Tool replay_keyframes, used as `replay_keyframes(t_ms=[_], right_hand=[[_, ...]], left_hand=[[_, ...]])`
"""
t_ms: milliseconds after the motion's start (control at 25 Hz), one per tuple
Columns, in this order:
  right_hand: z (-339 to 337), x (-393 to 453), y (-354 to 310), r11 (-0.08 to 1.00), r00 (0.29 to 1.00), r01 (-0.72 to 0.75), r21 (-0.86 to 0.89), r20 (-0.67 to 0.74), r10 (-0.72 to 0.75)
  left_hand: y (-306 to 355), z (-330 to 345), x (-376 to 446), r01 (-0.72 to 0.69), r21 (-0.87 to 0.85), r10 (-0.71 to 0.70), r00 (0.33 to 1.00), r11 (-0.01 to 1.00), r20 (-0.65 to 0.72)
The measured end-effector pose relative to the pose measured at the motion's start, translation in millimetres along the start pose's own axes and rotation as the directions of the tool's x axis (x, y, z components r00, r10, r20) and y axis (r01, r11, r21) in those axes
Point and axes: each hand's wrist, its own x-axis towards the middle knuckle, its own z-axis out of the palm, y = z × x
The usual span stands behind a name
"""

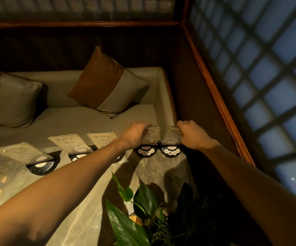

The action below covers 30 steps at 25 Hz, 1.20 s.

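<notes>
We see the left hand (135, 133) with its fingers curled over the top edge of one acrylic table sign (152, 137), and the right hand (192, 134) gripping the top of the neighbouring end sign (172, 137) in the same way. Both signs stand upright in black call-button bases (145, 151), just beside each other at the far right end of the table. We count three more signs (69, 141) of the same kind in a row to the left, tilted back, all near the far edge.

The pale marble tabletop (83, 183) is glossy and veined, and we find a leafy potted plant (143, 201) on its near right part. Beyond the table runs a cream upholstered bench (83, 118) with two brown-and-cream cushions (108, 84) leaning against its back. Dark wood panelling (188, 86) closes the corner, and on the right we see a lattice window (267, 86) showing bluish light.
</notes>
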Motion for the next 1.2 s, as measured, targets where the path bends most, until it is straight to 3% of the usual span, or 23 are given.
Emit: replay_keyframes(t_ms=[440, 720, 960, 1200], right_hand=[[-14.5, 1.2, -13.0, 0.996, 1.000, 0.001, -0.092, -0.016, -0.003], [-43.2, 13.3, -115.4, 0.973, 0.962, 0.231, 0.025, -0.156, -0.224], [-10.5, 38.2, -203.3, 0.942, 0.944, 0.328, 0.062, 0.016, -0.330], [17.7, 57.8, -224.6, 0.960, 0.953, 0.273, 0.060, 0.117, -0.278]], left_hand=[[-1.0, -17.8, -5.8, 0.015, 0.030, -0.017, 0.997, 0.999, 0.077], [-57.1, -89.3, -50.6, 0.089, 0.130, -0.091, 0.996, 0.987, 0.008], [-126.7, -115.1, -100.2, 0.223, 0.209, -0.241, 0.968, 0.952, 0.064], [-176.3, -106.2, -129.0, 0.246, 0.222, -0.242, 0.969, 0.943, -0.044]])
